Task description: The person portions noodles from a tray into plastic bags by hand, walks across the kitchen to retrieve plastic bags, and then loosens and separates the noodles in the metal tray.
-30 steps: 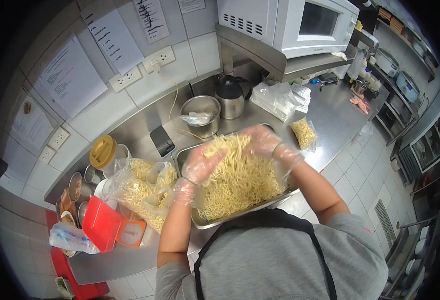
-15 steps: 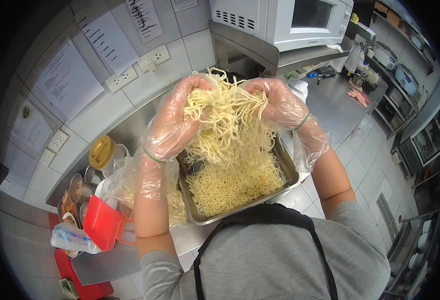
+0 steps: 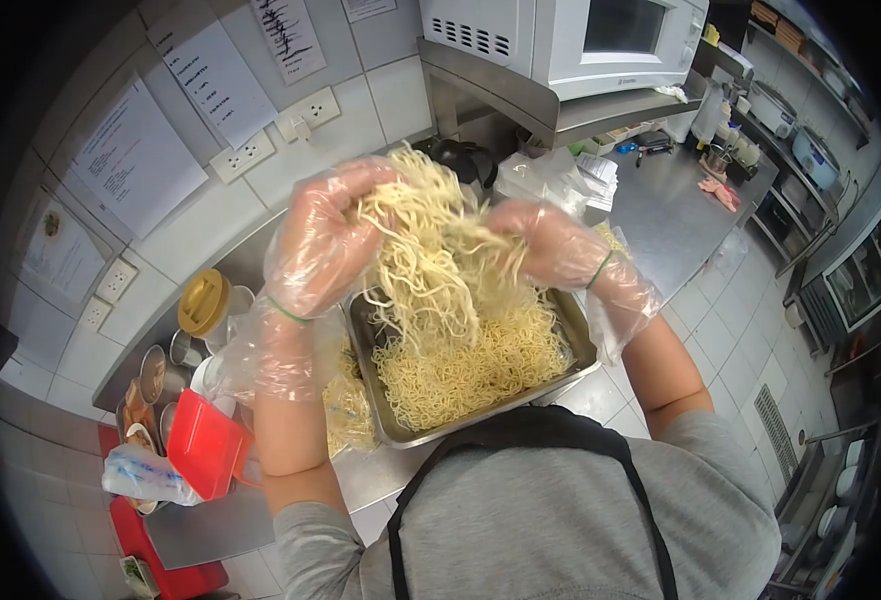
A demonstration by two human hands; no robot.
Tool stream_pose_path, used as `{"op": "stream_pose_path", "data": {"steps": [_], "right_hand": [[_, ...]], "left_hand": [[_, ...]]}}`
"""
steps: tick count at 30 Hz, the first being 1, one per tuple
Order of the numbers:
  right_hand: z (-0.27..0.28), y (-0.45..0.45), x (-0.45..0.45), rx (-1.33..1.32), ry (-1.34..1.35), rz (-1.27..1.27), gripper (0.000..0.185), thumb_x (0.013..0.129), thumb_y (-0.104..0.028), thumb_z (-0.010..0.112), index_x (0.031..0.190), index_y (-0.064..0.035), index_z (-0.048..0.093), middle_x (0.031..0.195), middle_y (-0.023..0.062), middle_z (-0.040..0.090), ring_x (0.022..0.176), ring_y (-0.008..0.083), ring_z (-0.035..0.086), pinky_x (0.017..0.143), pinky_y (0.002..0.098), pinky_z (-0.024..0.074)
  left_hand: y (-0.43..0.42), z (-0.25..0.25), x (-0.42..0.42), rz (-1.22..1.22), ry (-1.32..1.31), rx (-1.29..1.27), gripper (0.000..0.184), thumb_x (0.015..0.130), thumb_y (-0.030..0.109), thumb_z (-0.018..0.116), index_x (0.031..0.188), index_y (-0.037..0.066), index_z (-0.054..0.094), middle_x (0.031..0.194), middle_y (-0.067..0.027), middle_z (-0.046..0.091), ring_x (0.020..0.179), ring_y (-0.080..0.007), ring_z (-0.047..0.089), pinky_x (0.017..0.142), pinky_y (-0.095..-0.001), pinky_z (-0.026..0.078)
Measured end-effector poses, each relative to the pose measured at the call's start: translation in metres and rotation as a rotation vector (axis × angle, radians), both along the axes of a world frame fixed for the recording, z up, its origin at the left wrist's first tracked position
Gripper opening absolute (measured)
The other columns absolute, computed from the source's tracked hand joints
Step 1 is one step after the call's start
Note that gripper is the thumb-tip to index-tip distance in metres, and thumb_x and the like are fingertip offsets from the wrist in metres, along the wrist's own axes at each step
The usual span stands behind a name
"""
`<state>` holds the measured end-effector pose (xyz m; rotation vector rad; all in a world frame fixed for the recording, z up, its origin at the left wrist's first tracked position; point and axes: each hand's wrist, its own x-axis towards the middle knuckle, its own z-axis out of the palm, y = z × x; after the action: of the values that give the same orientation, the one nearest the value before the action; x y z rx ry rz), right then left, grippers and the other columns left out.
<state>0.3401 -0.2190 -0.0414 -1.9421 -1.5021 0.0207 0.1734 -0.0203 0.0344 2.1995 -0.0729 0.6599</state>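
Yellow noodles [image 3: 431,270] hang in a loose tangle between my hands, above a metal tray [image 3: 386,425]. My left hand [image 3: 326,235], in a clear plastic glove with a green band at the wrist, is closed around the larger clump. On the other side my right hand [image 3: 546,243], gloved the same way, grips strands at the clump's right edge; its fingertips are partly blurred. More noodles [image 3: 471,375] cover the tray's bottom. A clear bag of noodles [image 3: 349,405] lies against the tray's left side.
A white microwave [image 3: 601,45] stands on a metal shelf [image 3: 601,115] above the steel counter [image 3: 661,235]. To the left are a gold-lidded jar [image 3: 206,305], metal cups and a red container [image 3: 206,445]. Printed sheets [image 3: 131,160] and sockets are on the tiled wall.
My left hand has shifted left and the right hand slightly down, with the noodles still stretched between them. The clump hangs lower on the left, and a clear bag behind my right hand now shows.
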Motion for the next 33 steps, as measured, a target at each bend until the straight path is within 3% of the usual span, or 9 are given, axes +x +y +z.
{"op": "stream_pose_path", "data": {"steps": [3, 8, 11, 14, 18, 25, 28, 30, 33], "right_hand": [[-0.008, -0.007, -0.009, -0.193, -0.019, -0.018, 0.036, 0.082, -0.027, 0.071, 0.111, -0.0073, 0.065, 0.104, 0.0149, 0.067, 0.098, 0.0324, 0.064, 0.086, 0.0439, 0.0512], [-0.087, 0.001, -0.016, -0.873, -0.027, -0.067, 0.031, 0.079, -0.016, 0.062, 0.108, -0.0058, 0.063, 0.101, 0.0165, 0.068, 0.100, 0.0335, 0.065, 0.085, 0.0450, 0.0515], [-0.150, -0.008, -0.044, -0.773, -0.070, -0.329, 0.036, 0.079, -0.014, 0.060, 0.113, -0.0015, 0.059, 0.100, 0.0193, 0.067, 0.099, 0.0342, 0.065, 0.085, 0.0453, 0.0514], [-0.223, -0.009, -0.016, -0.515, -0.093, -0.309, 0.068, 0.070, -0.018, 0.072, 0.130, 0.0006, 0.045, 0.106, 0.0206, 0.065, 0.103, 0.0351, 0.064, 0.088, 0.0426, 0.0515], [-0.150, -0.011, 0.009, -0.378, 0.288, -0.317, 0.064, 0.067, -0.009, 0.076, 0.127, -0.0026, 0.055, 0.111, 0.0180, 0.067, 0.106, 0.0290, 0.063, 0.092, 0.0369, 0.0503], [-0.003, -0.020, 0.011, 0.009, 0.463, -0.085, 0.042, 0.076, -0.008, 0.073, 0.117, -0.0054, 0.066, 0.103, 0.0127, 0.071, 0.093, 0.0223, 0.067, 0.086, 0.0324, 0.0522], [0.010, -0.015, 0.000, -0.193, 0.202, -0.200, 0.045, 0.076, -0.011, 0.073, 0.119, -0.0060, 0.064, 0.099, 0.0146, 0.071, 0.091, 0.0263, 0.068, 0.086, 0.0335, 0.0527], [-0.003, -0.006, 0.000, -0.534, 0.037, -0.217, 0.065, 0.073, -0.018, 0.074, 0.134, -0.0088, 0.052, 0.120, 0.0185, 0.062, 0.110, 0.0304, 0.061, 0.094, 0.0378, 0.0499], [-0.063, 0.008, -0.003, -0.705, -0.189, -0.049, 0.076, 0.071, -0.019, 0.074, 0.141, -0.0123, 0.044, 0.129, 0.0179, 0.055, 0.120, 0.0329, 0.055, 0.098, 0.0402, 0.0469]], "left_hand": [[-0.002, -0.002, 0.001, -0.030, -0.057, 0.116, 0.018, 0.087, 0.010, 0.063, 0.098, -0.002, 0.070, 0.099, -0.0114, 0.070, 0.095, -0.0177, 0.064, 0.086, -0.0322, 0.050], [0.007, -0.001, -0.001, -0.063, -0.089, 0.020, 0.015, 0.087, 0.009, 0.065, 0.097, 0.000, 0.071, 0.100, -0.0093, 0.069, 0.093, -0.0162, 0.065, 0.084, -0.0309, 0.052], [0.007, -0.004, 0.000, -0.057, -0.103, -0.017, 0.013, 0.087, 0.008, 0.066, 0.096, 0.001, 0.072, 0.099, -0.0084, 0.069, 0.090, -0.0152, 0.065, 0.082, -0.0303, 0.053], [0.008, -0.009, 0.000, -0.061, -0.077, -0.069, 0.012, 0.086, 0.007, 0.067, 0.095, 0.000, 0.071, 0.099, -0.0080, 0.069, 0.090, -0.0149, 0.065, 0.082, -0.0298, 0.053], [0.022, -0.030, 0.008, 0.030, 0.116, 0.032, 0.012, 0.087, 0.008, 0.067, 0.095, -0.001, 0.070, 0.101, -0.0066, 0.068, 0.093, -0.0136, 0.063, 0.085, -0.0282, 0.052], [0.033, -0.080, 0.010, -0.054, 0.261, 0.250, 0.036, 0.067, 0.006, 0.062, 0.102, 0.004, 0.068, 0.110, -0.0131, 0.067, 0.111, -0.0306, 0.060, 0.103, -0.0360, 0.042], [0.032, -0.104, 0.006, -0.157, 0.376, 0.123, 0.039, 0.068, 0.009, 0.065, 0.106, 0.005, 0.067, 0.119, -0.0137, 0.064, 0.118, -0.0300, 0.056, 0.106, -0.0371, 0.039], [0.025, -0.121, 0.000, -0.173, 0.521, 0.048, 0.044, 0.068, 0.011, 0.068, 0.112, 0.006, 0.066, 0.125, -0.0147, 0.061, 0.124, -0.0294, 0.052, 0.108, -0.0379, 0.038], [0.020, -0.172, -0.008, -0.272, 0.651, 0.445, 0.068, 0.070, 0.021, 0.075, 0.133, 0.009, 0.053, 0.143, -0.0198, 0.045, 0.133, -0.0345, 0.043, 0.110, -0.0399, 0.037]]}}
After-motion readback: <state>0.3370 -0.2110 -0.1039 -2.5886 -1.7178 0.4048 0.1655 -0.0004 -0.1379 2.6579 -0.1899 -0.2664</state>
